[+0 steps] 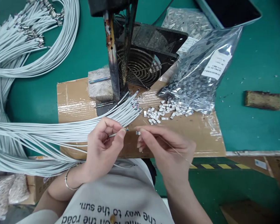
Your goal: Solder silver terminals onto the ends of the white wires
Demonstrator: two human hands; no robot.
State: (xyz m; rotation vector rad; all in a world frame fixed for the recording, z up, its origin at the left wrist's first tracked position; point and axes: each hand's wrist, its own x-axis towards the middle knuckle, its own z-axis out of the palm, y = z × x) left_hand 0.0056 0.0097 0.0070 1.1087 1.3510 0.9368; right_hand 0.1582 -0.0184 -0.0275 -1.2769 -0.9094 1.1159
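Note:
My left hand (105, 151) pinches a white cable (112, 135) between thumb and forefinger, its stripped tip pointing right. Facing that tip across a small gap, a small silvery metal connector piece (137, 133) sits at the fingertips of my right hand (171, 149), which is closed on it. A thin wire (177, 151), perhaps solder, runs from the right fingers back across the palm. Just beyond my hands lies a fan of white cables (123, 112) with bare coloured ends. To its right, several loose metal connector pieces (163, 110) are scattered on the cardboard (177, 133).
A black stand with stained metal arms (112, 56) rises before a fan with a round guard (140, 68). Beside it sits a wrapped block (99, 88). A plastic bag of metal pieces (191, 84), a phone (233, 12), a worn block (263, 100) and bundled cables (70, 37) surround the work.

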